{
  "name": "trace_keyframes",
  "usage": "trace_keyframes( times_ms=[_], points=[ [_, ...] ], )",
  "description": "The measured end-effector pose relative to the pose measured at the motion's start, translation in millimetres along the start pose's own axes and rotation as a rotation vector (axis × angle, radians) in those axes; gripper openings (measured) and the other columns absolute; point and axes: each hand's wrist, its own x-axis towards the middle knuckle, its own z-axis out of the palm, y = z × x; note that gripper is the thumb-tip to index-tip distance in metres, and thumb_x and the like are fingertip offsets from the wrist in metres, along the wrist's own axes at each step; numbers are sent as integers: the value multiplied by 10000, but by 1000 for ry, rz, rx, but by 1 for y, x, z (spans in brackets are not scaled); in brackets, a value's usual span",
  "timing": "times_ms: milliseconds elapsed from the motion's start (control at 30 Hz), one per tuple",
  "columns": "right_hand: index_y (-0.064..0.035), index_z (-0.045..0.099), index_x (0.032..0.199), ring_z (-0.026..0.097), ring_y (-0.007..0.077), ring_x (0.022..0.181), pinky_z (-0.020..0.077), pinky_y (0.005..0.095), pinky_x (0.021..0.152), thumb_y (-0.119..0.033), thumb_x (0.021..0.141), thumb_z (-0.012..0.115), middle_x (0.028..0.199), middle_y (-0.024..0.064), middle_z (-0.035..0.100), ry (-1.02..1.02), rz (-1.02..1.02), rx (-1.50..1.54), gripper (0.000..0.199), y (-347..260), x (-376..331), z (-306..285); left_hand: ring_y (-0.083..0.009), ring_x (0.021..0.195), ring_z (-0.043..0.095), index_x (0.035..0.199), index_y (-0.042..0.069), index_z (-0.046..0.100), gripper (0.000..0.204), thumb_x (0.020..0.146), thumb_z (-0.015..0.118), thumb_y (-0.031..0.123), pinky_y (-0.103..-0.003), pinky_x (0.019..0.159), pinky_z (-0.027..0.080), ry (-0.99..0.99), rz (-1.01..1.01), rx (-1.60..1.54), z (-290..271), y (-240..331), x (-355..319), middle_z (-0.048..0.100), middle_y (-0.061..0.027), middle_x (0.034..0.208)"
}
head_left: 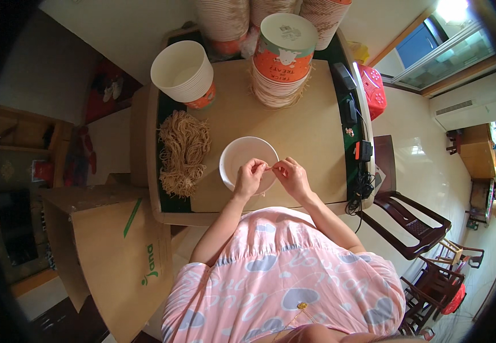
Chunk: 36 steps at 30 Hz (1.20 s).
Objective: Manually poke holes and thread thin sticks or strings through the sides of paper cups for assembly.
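Fingers [258, 166] of both your hands pinch one thin pale strand stretched left-to-right between them, directly above the round white paper bowl [238, 155] on the bench [311, 137].

Beyond the fingers [261, 166] the bare tabletop [311, 123] lies open up to the tall stack of paper cups [282, 60]. Left of the fingers, past the white bowl [242, 151] beneath them, a heap of brown strings [184, 151] blocks the way, with an open cup stack [184, 71] behind it. Right of the fingers, the table stays free until the black devices and cables [361, 154] along the edge.
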Motion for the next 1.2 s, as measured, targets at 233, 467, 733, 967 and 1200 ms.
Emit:
trace_keyframes(
  times_ms=[233, 467, 733, 967, 1200],
  points=[
    [-72, 634, 826, 597, 246, 657, 486, 348, 598, -126, 796, 615, 763, 86, 569, 9, -12, -23, 64, 1, 0, 1, -65, 580, 528, 903, 6, 605, 114, 890, 539, 98, -212, 520, 440, 18, -23, 56, -4, 1, -1, 655, -45, 774],
    [-79, 636, 835, 595, 250, 653, 486, 351, 594, -126, 797, 612, 766, 87, 568, 16, -17, -12, 65, 4, -2, 2, -55, 616, 559, 918, -10, 641, 109, 854, 575, 48, -194, 535, 444, -85, -28, 83, -1, 8, -2, 662, -39, 777],
    [-91, 639, 840, 597, 255, 661, 488, 354, 600, -119, 797, 607, 775, 87, 571, 8, -21, -9, 60, 1, -3, 2, -54, 619, 565, 888, -6, 648, 84, 829, 597, 24, -194, 536, 448, -55, 48, 138, 1, 4, 0, 660, -30, 762],
    [-87, 628, 842, 601, 259, 673, 491, 351, 600, -104, 792, 606, 780, 89, 574, 13, -29, -25, 58, 3, -3, 4, -87, 649, 598, 835, -10, 631, 63, 790, 634, 34, -231, 585, 489, 50, 151, 383, 5, 7, 0, 659, -50, 760],
    [-76, 618, 845, 602, 261, 677, 493, 351, 602, -99, 797, 598, 788, 93, 577, 28, -34, 19, 56, 5, -3, 5, -81, 674, 602, 848, -20, 636, 71, 793, 628, 25, -229, 630, 494, -22, 126, 238, 3, 4, 0, 664, -52, 770]
  ],
)
